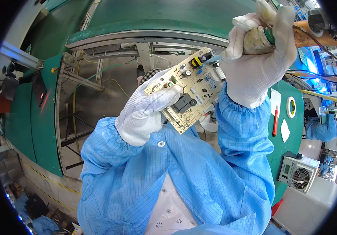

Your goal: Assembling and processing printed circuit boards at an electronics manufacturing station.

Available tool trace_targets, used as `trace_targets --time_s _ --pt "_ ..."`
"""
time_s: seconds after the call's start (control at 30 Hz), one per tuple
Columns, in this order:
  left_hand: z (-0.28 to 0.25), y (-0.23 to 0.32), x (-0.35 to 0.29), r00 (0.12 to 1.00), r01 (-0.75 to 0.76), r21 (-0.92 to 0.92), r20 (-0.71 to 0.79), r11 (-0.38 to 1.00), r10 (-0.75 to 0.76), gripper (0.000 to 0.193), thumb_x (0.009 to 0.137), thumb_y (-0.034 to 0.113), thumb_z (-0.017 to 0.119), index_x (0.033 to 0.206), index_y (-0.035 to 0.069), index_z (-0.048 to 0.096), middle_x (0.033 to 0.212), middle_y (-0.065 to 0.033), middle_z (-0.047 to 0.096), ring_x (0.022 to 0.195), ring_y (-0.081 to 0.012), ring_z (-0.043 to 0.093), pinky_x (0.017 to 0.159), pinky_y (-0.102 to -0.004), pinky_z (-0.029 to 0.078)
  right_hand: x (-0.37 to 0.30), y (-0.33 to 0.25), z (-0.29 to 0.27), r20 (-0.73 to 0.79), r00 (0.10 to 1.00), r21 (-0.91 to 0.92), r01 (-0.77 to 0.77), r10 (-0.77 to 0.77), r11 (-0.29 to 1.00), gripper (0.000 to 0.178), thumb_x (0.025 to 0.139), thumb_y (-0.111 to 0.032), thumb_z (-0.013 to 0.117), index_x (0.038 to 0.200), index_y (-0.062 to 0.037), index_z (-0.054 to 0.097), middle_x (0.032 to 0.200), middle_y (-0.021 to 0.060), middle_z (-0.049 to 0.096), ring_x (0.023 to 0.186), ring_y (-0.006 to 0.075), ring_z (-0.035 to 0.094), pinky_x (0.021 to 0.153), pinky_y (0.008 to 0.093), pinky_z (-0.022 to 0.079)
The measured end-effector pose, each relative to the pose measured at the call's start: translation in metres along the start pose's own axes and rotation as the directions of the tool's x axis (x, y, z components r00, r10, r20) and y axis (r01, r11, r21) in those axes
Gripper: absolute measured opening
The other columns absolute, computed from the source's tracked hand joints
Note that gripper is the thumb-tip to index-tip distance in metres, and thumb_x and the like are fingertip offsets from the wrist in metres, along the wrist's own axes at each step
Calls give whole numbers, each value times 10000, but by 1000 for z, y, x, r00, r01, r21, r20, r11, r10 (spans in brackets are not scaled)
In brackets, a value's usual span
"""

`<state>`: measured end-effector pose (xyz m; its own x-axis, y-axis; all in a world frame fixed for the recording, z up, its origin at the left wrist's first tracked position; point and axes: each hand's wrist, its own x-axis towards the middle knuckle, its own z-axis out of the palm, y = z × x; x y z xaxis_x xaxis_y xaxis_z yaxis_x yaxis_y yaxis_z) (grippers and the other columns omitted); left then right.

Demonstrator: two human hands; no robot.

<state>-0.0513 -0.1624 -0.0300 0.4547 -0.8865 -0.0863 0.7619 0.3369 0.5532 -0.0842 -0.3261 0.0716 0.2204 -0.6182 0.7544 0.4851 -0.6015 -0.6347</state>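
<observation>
A cream-coloured circuit board (203, 91) is held tilted in front of my chest. My left hand (147, 107), in a white glove, grips its left side, thumb on the component face and the other fingers behind. Black relays, capacitors, a yellow-and-black transformer (196, 62) and a white connector (218, 72) stand on the board. My right hand (260, 51), also in a white glove, is raised at the board's upper right with its fingers curled in. Something green (269, 35) shows between those fingers, and a pale blue tip (214, 59) reaches from beside the hand to the board's edge.
On the green bench (291, 147) at right lie a red-handled tool (274, 124), a tape roll (291, 107) and white paper (285, 130). A box with a fan (300, 176) stands nearer. A metal-edged green work surface (164, 19) runs across the far side. Another person in blue (323, 128) is at far right.
</observation>
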Motion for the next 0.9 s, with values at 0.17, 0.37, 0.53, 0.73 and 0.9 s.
trace_targets --time_s 0.17,0.37,0.53,0.73,0.9 --pt "-4 7 -6 995 -2 216 -97 976 23 493 871 207 672 1286 2 501 1166 -99 597 1074 -193 589 888 -324 513 0 6 -11 178 974 -170 171 -141 970 273 967 -187 524 1094 46 584 848 110 626 605 134 600 520 193 538" --pt "13 14 -14 992 12 24 -125 1000 -9 442 880 165 660 1267 6 518 1143 -101 605 1040 -193 608 875 -328 525 0 39 -6 109 972 215 182 -209 959 280 978 -216 520 1060 42 592 816 99 625 620 133 620 527 199 564" --pt "21 18 -19 986 22 -20 -166 1000 -26 444 894 137 642 1288 1 490 1141 -109 600 1040 -188 611 872 -323 536 -6 11 0 11 954 358 -284 300 890 293 963 -183 518 1140 41 584 888 106 594 538 138 496 428 214 383" --pt "22 19 -21 987 23 -36 -161 999 -28 432 907 142 626 1290 8 481 1130 -109 601 1037 -173 615 878 -309 537 -1 22 -13 151 984 19 91 -93 996 320 969 -248 525 1092 40 590 853 106 612 577 134 557 464 205 479" --pt "21 19 -21 990 27 -53 -138 998 -34 419 917 144 610 1290 6 478 1138 -107 598 1041 -177 615 890 -310 533 1 29 -14 245 945 -143 256 -217 956 401 1003 -330 445 1028 40 597 811 96 627 631 120 622 499 200 556"
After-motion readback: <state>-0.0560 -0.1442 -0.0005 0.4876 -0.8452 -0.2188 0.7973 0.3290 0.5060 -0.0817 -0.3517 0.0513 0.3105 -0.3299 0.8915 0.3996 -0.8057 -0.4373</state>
